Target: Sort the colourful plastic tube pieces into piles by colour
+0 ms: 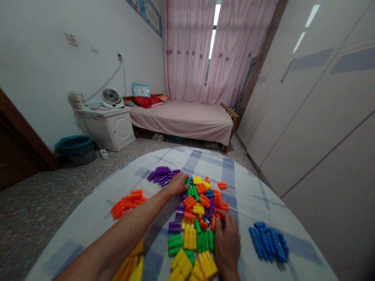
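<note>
A mixed heap of small coloured plastic pieces lies in the middle of a checked cloth. My left hand reaches far forward, resting at the heap's far left edge beside a purple pile; its fingers curl over pieces there, and whether it holds one is hidden. My right hand lies palm down at the heap's near right edge, fingertips touching red and orange pieces. Sorted piles surround the heap: orange to the left, blue to the right, yellow near my left forearm.
The cloth covers a rounded surface in a bedroom. Beyond it stand a pink bed, a white bedside cabinet with a fan, and a teal basin on the floor. White wardrobe doors line the right side.
</note>
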`<state>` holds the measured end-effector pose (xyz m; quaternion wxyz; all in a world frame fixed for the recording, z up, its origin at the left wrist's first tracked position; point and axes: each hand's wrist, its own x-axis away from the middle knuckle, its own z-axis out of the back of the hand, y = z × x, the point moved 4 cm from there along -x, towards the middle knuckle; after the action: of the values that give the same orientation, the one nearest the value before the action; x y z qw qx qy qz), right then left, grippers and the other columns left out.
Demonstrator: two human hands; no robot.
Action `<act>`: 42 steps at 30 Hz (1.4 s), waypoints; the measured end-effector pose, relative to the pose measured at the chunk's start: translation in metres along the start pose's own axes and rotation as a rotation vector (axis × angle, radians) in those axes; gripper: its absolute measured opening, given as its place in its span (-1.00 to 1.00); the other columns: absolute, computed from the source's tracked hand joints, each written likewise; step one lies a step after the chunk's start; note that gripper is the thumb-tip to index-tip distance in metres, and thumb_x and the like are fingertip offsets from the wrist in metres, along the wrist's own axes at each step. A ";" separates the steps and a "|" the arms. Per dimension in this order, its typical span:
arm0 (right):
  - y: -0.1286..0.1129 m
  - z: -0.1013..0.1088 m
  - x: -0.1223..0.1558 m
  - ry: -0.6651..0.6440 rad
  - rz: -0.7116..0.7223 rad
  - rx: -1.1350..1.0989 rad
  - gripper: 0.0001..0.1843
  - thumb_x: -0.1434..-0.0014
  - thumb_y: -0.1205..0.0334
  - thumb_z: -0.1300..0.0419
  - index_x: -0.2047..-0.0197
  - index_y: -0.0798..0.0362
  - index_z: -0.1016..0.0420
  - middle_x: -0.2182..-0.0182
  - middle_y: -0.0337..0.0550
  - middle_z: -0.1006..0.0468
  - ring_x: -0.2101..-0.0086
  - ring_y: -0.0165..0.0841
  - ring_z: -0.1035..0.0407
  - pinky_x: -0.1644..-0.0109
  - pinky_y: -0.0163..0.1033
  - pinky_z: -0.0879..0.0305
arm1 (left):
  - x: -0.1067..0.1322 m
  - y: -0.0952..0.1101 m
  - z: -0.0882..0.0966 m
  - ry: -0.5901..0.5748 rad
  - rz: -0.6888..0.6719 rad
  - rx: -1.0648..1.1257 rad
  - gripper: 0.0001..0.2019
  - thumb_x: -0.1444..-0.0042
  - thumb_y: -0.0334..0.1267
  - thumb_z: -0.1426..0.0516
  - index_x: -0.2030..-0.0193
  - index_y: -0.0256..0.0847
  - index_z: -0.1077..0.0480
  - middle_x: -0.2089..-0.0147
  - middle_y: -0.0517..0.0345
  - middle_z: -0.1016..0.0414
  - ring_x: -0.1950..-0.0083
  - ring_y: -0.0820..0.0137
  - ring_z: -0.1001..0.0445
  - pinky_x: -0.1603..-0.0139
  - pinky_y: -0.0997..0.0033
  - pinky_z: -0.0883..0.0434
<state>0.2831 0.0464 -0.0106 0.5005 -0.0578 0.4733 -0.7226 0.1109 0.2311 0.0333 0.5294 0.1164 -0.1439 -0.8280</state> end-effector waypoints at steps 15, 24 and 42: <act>-0.001 0.002 0.003 0.018 -0.025 -0.016 -0.70 -0.18 0.10 0.01 0.14 -0.01 -0.45 0.15 -0.10 -0.49 0.11 -0.21 -0.34 -0.01 -0.14 -0.19 | -0.081 0.011 0.024 0.177 0.088 0.139 -0.53 0.03 -0.26 -0.19 -0.07 -0.28 -0.39 0.06 -0.04 -0.52 0.06 0.29 -0.49 0.06 0.43 -0.38; 0.004 -0.002 0.003 0.049 -0.016 0.009 -0.71 -0.18 0.11 0.01 0.15 -0.03 -0.47 0.15 -0.11 -0.50 0.10 -0.20 -0.35 0.02 -0.15 -0.21 | -0.099 0.024 -0.018 0.109 0.034 0.072 -0.67 -0.01 -0.29 -0.16 0.05 -0.30 -0.45 0.03 -0.12 -0.47 0.02 0.25 -0.47 0.02 0.39 -0.35; -0.003 0.001 0.002 0.001 -0.038 -0.014 -0.69 -0.17 0.10 0.02 0.13 0.01 -0.45 0.14 -0.09 -0.47 0.09 -0.21 -0.31 -0.02 -0.14 -0.16 | -0.019 0.038 0.001 -0.039 -0.218 0.164 -0.66 -0.02 -0.24 -0.19 0.04 -0.25 -0.49 0.05 -0.01 -0.54 0.05 0.25 -0.49 0.04 0.37 -0.37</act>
<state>0.2804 0.0443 -0.0084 0.4860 -0.0702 0.4772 -0.7288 0.1506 0.2335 0.0484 0.4221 0.1583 -0.2079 -0.8681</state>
